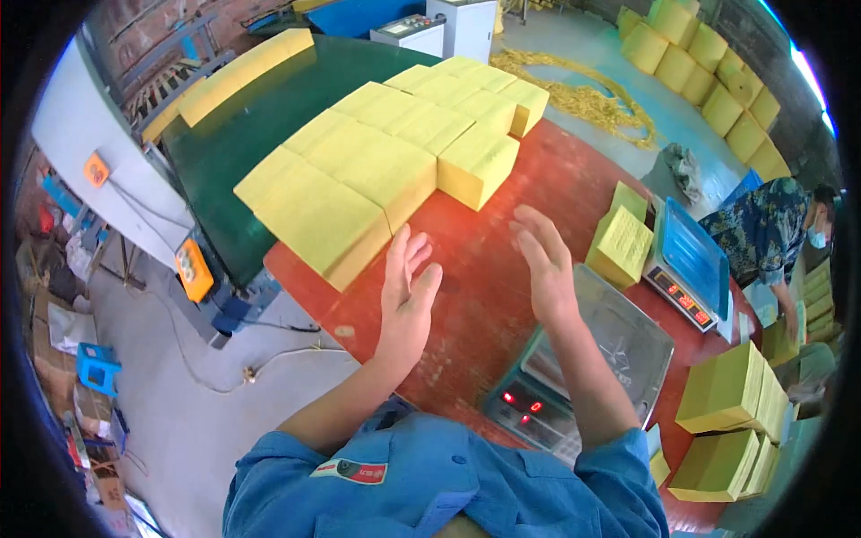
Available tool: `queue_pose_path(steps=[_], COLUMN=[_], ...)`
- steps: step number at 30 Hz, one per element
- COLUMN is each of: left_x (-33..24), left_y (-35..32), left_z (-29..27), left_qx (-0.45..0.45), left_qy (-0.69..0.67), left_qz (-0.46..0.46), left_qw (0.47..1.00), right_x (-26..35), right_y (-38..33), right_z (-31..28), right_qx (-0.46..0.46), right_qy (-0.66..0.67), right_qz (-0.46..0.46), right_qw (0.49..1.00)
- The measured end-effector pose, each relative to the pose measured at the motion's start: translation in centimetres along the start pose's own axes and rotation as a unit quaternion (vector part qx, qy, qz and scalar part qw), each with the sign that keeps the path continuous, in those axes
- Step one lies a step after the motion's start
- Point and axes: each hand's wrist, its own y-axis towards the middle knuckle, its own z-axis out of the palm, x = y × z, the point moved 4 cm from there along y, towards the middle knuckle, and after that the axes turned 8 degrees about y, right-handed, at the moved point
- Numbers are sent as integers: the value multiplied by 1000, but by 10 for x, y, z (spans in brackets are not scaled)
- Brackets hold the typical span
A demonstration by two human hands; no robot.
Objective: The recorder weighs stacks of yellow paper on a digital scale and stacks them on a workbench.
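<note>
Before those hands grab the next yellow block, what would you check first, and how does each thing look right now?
1. Both hands free: ok. Left hand and right hand are open and hold nothing.
2. Blocks within reach: ok. The yellow blocks sit just ahead of the fingers.
3. Red table bare between hands and blocks: ok.
4. Scale pan free: ok, nothing lies on it.
5. Scale switched on: ok, red digits glow.
6. Stack steady: cannot tell.

grey scale (619,345), blue-topped scale (691,260), green conveyor belt (260,134)
</note>
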Motion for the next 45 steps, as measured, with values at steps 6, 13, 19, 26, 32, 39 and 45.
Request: queue_pose_path(steps=[6, 13, 19, 26, 32, 39, 45], left_x=[49, 99, 112, 96, 47, 33, 20], left_y=[120, 259, 258, 157, 41, -16, -62], left_z=[-10, 48, 67, 23, -27, -46, -57], left_qx=[86, 170, 205, 210, 213, 215, 288], left_qy=[67, 433, 542, 479, 482, 587, 605], left_qz=[-50, 146, 190, 227, 230, 267, 220], left_qw=[993, 873, 793, 821, 818, 733, 709], right_x=[-81, -160, -163, -143, -86, -59, -114], right_y=[161, 286, 271, 151, 0, -158, -290], right_z=[13, -13, -25, -20, 26, 61, 55], right_qx=[-92, -89, 11, 46, 103, 10, 10], right_qy=[-181, -386, -359, -391, -416, -256, 45], right_qz=[-14, 15, 111, 120, 121, 30, 265], right_qw=[979, 918, 927, 911, 895, 966, 963])
